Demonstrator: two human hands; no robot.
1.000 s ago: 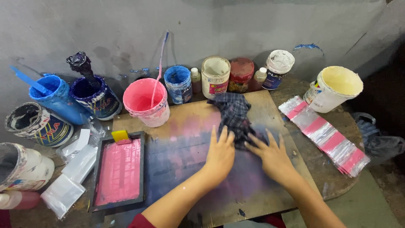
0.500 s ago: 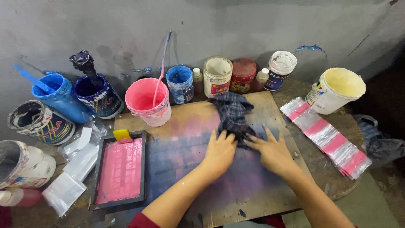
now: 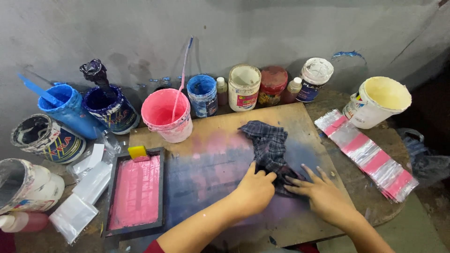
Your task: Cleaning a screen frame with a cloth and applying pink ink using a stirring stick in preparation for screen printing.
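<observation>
On the board (image 3: 220, 159), both hands are pressing the rag (image 3: 271, 147): left (image 3: 255, 189) fingers curled, right (image 3: 321, 194) splayed; rubbing wider is risking tipping the pink bucket (image 3: 167, 115).

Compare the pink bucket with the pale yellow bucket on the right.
The pink bucket stands on the stained wooden board; the pale yellow bucket sits off it, on the table edge beside the pink-striped plastic bags. The pink bucket is upright with a stir stick leaning out; the pale yellow bucket tilts and holds no stick. Pink coats the pink bucket inside and out; the pale yellow bucket has white outer walls. Both are open and lidless.
</observation>
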